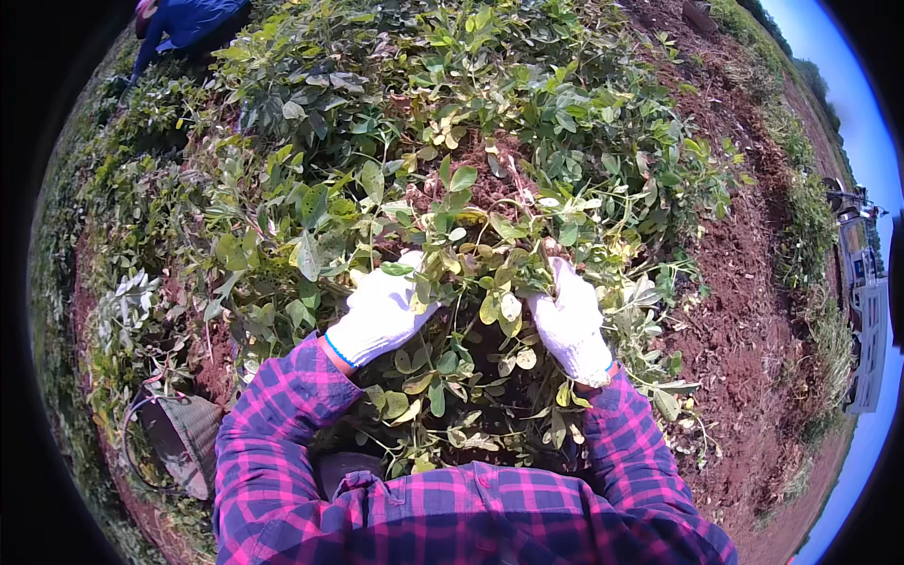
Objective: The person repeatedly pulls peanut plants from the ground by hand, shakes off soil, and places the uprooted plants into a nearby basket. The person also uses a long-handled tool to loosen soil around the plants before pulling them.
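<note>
Both my hands wear white knitted gloves and reach into low leafy plants with green and yellowing leaves. My left hand (387,305) is closed around stems at the left of a leafy clump (494,275), its fingertips partly behind leaves. My right hand (569,316) grips stems at the right side of the same clump, thumb up along them. Pale roundish pods or roots show beside the fingers, too small to tell which. Just beyond the hands, reddish soil with roots (498,180) lies among the leaves.
A bucket (180,441) with a wire handle lies tipped at the lower left. Another person in blue (187,25) bends at the upper left. Bare reddish soil (734,339) runs along the right, with a white truck (867,318) beyond it.
</note>
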{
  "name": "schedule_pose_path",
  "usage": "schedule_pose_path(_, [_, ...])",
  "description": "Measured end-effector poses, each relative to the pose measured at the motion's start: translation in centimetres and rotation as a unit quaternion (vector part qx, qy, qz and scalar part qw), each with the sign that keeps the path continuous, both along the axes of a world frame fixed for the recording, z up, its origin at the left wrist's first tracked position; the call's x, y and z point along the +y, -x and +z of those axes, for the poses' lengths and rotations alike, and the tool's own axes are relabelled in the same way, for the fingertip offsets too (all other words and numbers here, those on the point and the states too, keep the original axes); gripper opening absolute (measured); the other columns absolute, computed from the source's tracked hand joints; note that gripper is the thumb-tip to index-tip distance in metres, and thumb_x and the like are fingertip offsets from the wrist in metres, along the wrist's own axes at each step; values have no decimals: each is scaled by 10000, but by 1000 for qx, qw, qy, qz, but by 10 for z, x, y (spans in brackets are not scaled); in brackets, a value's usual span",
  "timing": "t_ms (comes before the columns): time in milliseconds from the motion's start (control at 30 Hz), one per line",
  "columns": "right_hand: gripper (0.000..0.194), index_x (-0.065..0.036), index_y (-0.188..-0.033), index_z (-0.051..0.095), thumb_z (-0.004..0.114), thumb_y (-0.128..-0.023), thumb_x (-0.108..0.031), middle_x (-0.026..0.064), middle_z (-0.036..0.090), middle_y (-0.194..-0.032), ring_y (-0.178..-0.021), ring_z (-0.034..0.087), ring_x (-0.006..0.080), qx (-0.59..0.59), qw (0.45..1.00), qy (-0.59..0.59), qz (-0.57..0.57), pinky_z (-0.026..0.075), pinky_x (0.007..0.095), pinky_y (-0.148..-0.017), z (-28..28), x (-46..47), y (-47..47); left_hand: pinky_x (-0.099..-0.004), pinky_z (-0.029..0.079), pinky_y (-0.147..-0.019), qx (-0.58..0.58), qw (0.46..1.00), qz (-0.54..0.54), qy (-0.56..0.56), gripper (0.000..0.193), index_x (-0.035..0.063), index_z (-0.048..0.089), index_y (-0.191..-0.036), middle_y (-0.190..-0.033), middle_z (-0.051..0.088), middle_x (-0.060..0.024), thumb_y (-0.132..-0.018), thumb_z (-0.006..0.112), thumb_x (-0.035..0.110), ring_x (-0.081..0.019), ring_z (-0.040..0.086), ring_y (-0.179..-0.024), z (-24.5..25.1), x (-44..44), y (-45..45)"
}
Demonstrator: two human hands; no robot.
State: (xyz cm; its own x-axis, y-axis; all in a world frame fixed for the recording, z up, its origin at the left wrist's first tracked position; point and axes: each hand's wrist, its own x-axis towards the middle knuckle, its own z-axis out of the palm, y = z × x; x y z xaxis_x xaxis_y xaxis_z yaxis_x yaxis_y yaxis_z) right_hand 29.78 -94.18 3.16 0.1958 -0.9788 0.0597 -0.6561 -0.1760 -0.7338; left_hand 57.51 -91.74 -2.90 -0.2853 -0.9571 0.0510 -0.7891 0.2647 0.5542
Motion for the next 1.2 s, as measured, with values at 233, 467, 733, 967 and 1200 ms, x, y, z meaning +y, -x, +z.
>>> schedule_pose_path(233, [343,-37,-1118,640,602,-976,-346,242,710,-1002,-962,688,428,242,964,-23,108,545,502,-843,-49,-66,8,-464,527,-970,18,980,-13,-197,377,42,684,-1181,-1103,697,-230,-991,560,343,-392,673,-1086,-9,-48,10])
schedule_pose_path(467, [356,-54,-1085,649,571,-958,-377,225,714,-987,-983,681,429,344,922,-82,155,535,520,-875,-92,-86,14,-478,533,-920,-55,978,-98,-176,445,38,647,-1201,-1114,698,-225,-991,548,418,-389,678,-1031,-82,-98,18])
schedule_pose_path(733, [403,-22,-1195,624,675,-876,-264,243,723,-965,-912,715,447,210,972,-107,10,573,514,-818,-95,0,-61,-389,342,-1209,378,868,-1,-322,522,43,637,-1384,-1492,596,-98,-990,695,381,-223,526,-1395,-58,-32,33])
schedule_pose_path(967, [748,99,-1355,536,713,-826,-400,301,581,-1328,-1232,568,424,159,961,154,164,450,509,-1077,-72,51,-73,-329,481,-941,392,818,228,-354,279,99,749,-1128,-1006,737,-72,-963,714,321,-175,658,-1019,-18,-38,31])
schedule_pose_path(1200, [569,-64,-1381,585,732,-879,-290,215,535,-1435,-1268,543,414,26,903,161,398,484,529,-1030,-91,83,28,-332,456,-986,417,734,534,-50,415,12,688,-1277,-1313,650,-100,-1011,617,322,-215,605,-1121,25,-38,-173])
